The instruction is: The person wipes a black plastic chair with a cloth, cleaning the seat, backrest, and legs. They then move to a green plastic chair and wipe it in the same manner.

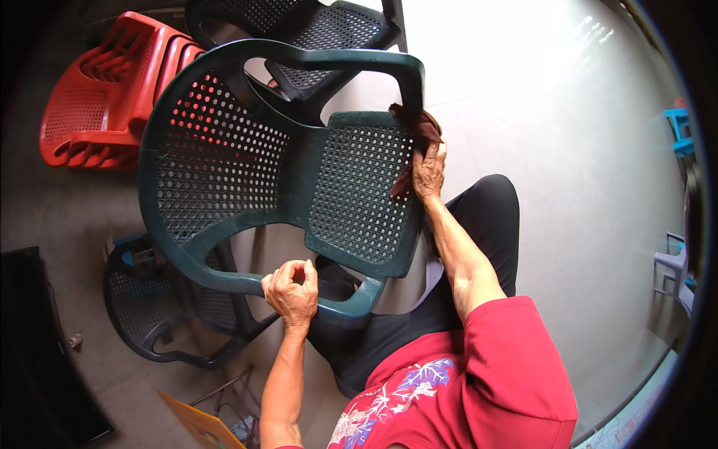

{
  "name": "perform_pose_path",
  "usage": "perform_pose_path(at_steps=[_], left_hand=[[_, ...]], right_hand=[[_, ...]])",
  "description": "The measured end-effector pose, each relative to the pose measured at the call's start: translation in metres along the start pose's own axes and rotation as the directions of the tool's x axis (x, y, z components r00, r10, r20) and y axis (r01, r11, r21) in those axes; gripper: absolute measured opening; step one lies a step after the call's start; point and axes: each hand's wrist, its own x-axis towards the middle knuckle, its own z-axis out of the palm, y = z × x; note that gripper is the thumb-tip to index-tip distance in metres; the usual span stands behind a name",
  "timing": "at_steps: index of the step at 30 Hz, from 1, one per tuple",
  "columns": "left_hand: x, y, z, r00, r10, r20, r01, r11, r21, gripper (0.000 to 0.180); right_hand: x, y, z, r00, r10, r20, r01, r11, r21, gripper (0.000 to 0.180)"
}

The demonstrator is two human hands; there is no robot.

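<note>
A dark green plastic armchair [299, 179] with a perforated back and seat lies tilted in front of me, its backrest toward the left. My left hand [293, 293] is closed round its near armrest. At the front edge of the seat, my right hand [429, 170] presses a dark brown cloth [420, 129] against the plastic. Part of the cloth hangs over the seat's perforations, and some of it is hidden under the palm. The near armrest's front end rests close to my thigh.
Stacked red plastic chairs [112, 97] stand at the far left. Behind the armchair are dark chairs [336, 34], with another dark chair [172, 299] at the near left. A black flat panel [48, 344] lies along the left rim. Blue stools [679, 131] stand at the right edge.
</note>
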Motion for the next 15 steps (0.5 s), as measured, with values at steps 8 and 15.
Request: perform_pose_path(at_steps=[8, 15], left_hand=[[0.0, -0.001, 0.001, 0.999, -0.035, -0.01, 0.035, 0.999, -0.027, 0.015], [-0.001, 0.002, -0.003, 0.999, -0.048, -0.017, 0.047, 0.999, -0.022, 0.018]], right_hand=[[-0.061, 0.003, -0.007, 0.971, 0.236, 0.025, -0.237, 0.956, 0.172, 0.06], [-0.164, -0.031, -0.044, 0.768, 0.561, 0.309, -0.531, 0.828, -0.181, 0.069]])
